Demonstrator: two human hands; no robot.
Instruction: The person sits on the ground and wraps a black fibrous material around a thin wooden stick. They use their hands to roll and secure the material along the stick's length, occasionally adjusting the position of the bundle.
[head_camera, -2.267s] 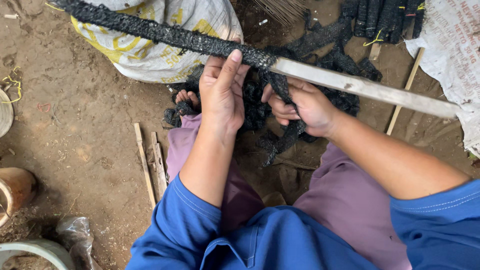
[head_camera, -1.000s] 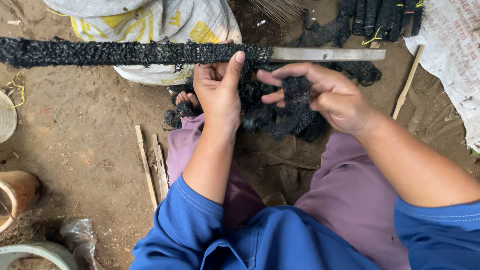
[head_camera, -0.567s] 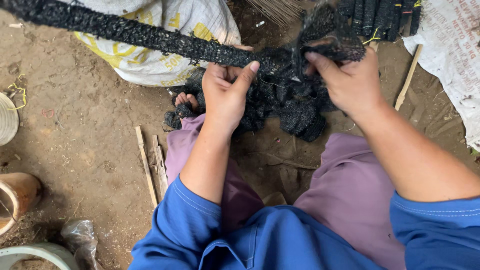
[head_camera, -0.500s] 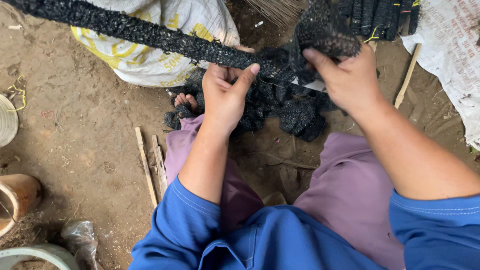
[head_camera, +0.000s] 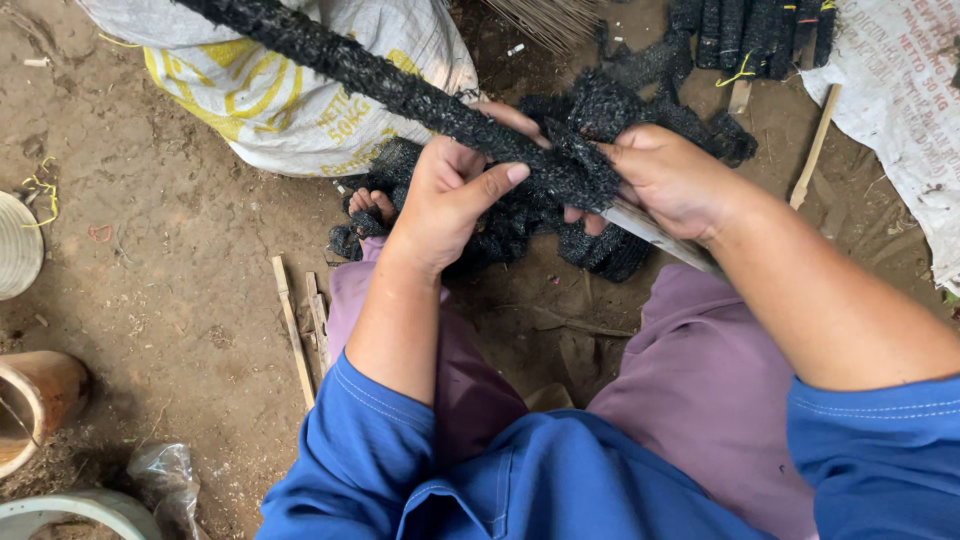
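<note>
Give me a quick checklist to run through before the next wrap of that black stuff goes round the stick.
1. Left hand grips the wrapped stick, thumb pressed on the black covering: ok.
2. Right hand holds the loose black netting against the stick: ok.
3. Bare end of the stick shows below the right hand, so there is room left to wrap: ok.
4. More black netting lies in the pile under the hands: ok.
5. Covering is tight and even along the stick: cannot tell, the far end runs out of view.
6. Bare toes sit close to the pile but apart from the stick: ok.
</note>
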